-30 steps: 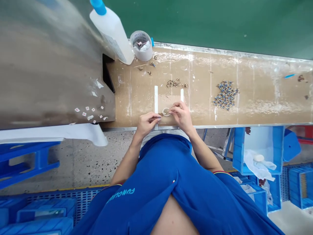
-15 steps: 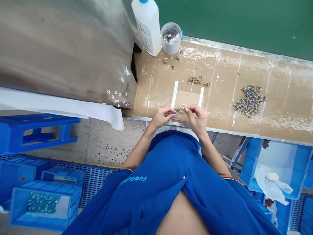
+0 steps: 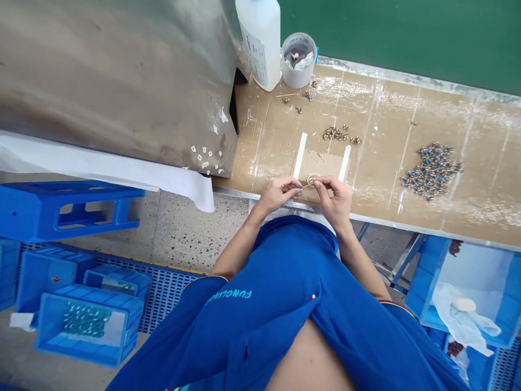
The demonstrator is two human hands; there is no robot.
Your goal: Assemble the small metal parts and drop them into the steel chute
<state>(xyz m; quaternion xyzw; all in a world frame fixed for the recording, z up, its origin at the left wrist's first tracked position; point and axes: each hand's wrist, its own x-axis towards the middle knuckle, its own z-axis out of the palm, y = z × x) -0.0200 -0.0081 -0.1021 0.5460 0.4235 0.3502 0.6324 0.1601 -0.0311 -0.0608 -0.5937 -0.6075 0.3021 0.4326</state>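
At my bench [image 3: 407, 108], blue-and-brass fittings [image 3: 432, 171] lie heaped to my right. My hands have barely shifted. My left fingertips [image 3: 296, 187] stay pinched on a thin pin [image 3: 305, 185], and my right fingers [image 3: 319, 184] stay closed on the edge of a pale ring [image 3: 313, 178], held just above the cardboard patch [image 3: 321, 165].
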